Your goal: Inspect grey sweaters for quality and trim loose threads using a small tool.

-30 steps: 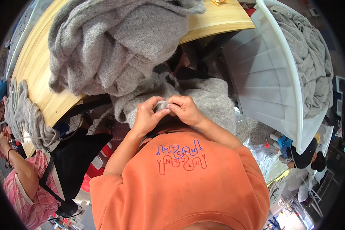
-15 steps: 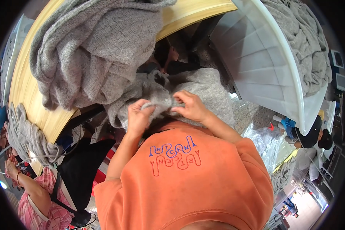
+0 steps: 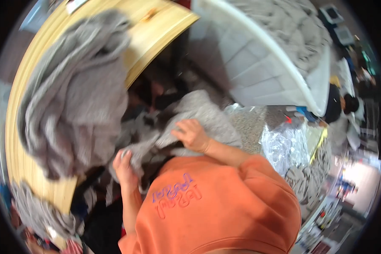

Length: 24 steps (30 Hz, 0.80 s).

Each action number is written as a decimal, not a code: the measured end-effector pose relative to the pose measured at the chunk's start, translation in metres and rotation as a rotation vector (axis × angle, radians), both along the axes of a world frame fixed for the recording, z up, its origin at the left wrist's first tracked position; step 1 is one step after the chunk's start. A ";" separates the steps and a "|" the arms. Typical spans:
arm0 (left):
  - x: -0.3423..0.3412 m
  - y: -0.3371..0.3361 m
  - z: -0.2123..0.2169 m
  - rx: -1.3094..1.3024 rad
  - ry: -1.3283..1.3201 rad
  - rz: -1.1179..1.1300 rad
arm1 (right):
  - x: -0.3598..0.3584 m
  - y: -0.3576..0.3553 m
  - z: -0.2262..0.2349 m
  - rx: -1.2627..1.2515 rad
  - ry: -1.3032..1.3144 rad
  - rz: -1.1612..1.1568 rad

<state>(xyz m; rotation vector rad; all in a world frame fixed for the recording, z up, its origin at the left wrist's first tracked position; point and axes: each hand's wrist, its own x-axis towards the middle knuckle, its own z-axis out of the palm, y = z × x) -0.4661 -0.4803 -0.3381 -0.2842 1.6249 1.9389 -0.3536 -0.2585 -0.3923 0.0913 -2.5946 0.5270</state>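
A pale wooden worktop (image 3: 165, 29) is curving beyond and to the left of the left grip (image 3: 127, 170), its edge bowing outward. Beyond the right grip (image 3: 193, 135), a whitish plastic bin (image 3: 258, 80) is standing beside the worktop. Right of that grip, a speckled grey floor (image 3: 252, 129) is showing, and clear plastic sheeting (image 3: 283, 146) is glinting farther out. Far right, a blurred, pale area (image 3: 366, 182) is glowing brightly.
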 end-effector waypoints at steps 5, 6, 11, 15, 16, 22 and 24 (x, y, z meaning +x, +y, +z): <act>-0.001 0.008 0.006 0.053 0.001 0.019 | 0.000 0.016 0.017 0.074 -0.082 -0.125; -0.003 0.008 0.008 0.021 -0.001 0.008 | -0.001 0.018 0.017 0.073 -0.190 -0.146; -0.008 0.000 0.008 0.010 0.045 -0.045 | 0.003 0.027 0.018 -0.363 -0.294 -0.046; -0.007 -0.001 0.005 0.036 -0.056 -0.034 | 0.000 0.020 0.028 -0.326 -0.061 -0.070; -0.006 -0.001 0.006 0.010 -0.053 -0.010 | -0.001 0.019 0.033 -0.329 -0.045 -0.042; 0.004 0.010 0.020 0.075 -0.108 -0.086 | -0.007 0.004 0.061 -0.334 0.220 0.105; 0.011 0.019 0.022 0.062 -0.048 -0.190 | -0.010 -0.009 0.063 -0.380 0.225 0.302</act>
